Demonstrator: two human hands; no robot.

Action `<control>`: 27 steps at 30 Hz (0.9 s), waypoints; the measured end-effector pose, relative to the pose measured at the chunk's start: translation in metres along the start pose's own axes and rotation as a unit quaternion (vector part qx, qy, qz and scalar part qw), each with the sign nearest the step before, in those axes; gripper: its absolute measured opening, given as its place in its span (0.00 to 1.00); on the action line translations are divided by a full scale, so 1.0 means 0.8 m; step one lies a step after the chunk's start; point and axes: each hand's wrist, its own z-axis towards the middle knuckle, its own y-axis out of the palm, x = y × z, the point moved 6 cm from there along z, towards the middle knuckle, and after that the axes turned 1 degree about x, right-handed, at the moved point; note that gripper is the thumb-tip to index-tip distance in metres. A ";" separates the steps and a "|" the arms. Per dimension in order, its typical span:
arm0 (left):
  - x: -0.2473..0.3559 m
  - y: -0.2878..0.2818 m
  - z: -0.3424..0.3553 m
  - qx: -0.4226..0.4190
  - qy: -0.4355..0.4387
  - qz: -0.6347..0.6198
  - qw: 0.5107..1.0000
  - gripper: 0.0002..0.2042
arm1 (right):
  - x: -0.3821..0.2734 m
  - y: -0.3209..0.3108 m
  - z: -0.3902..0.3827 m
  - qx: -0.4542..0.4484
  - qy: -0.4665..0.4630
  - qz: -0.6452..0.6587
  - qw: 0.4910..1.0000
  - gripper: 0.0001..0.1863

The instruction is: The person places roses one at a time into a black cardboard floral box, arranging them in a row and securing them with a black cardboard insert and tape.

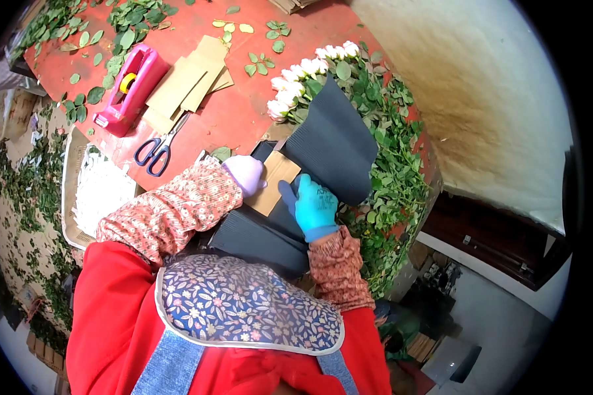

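Tan cardboard strip [275, 181], black ribbed wrapping [336, 135]

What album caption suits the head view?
Lilac-gloved left hand and blue-gloved right hand at a brown card, with dark corrugated wrap and pale pink roses on a red table.
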 end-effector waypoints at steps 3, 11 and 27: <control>-0.001 -0.001 0.000 -0.005 -0.001 -0.004 1.000 0.19 | -0.043 -0.026 -0.013 0.099 -0.216 -0.030 0.971 0.32; -0.010 -0.003 -0.007 0.021 0.029 0.005 0.999 0.20 | -0.026 0.027 -0.015 -0.009 -0.194 -0.093 0.977 0.40; -0.082 -0.018 -0.047 0.060 -0.052 -0.158 0.984 0.16 | -0.025 0.044 -0.024 -0.013 -0.148 -0.044 0.988 0.42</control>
